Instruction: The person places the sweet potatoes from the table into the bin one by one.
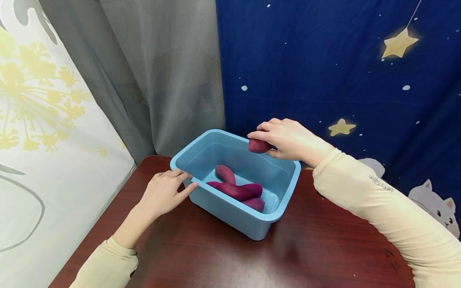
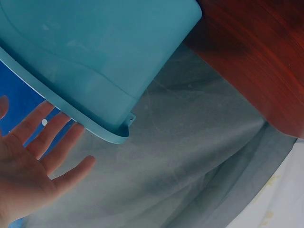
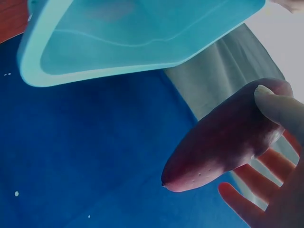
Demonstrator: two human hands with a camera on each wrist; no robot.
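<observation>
Above the far right rim of a light blue plastic bin (image 1: 223, 212), my right hand (image 1: 288, 138) holds a purple sweet potato (image 3: 223, 140) between thumb and fingers. In the right wrist view it is seen lengthwise, its tapered end sticking out beyond the hand. My left hand (image 1: 162, 194) rests at the bin's left rim, fingers extended over the edge and thumb along the outside. Several more sweet potatoes lie on the bin's floor: a curved one (image 1: 225, 174) behind, others crossing in the middle (image 1: 235, 191), and one (image 1: 255, 204) partly hidden near the front wall.
The bin stands on a dark red wooden table (image 1: 201, 256) near its back edge. Behind hang a grey curtain (image 1: 180, 80) and a blue cloth (image 1: 306, 72) with stars. A white patterned cloth (image 1: 54, 160) borders the left side.
</observation>
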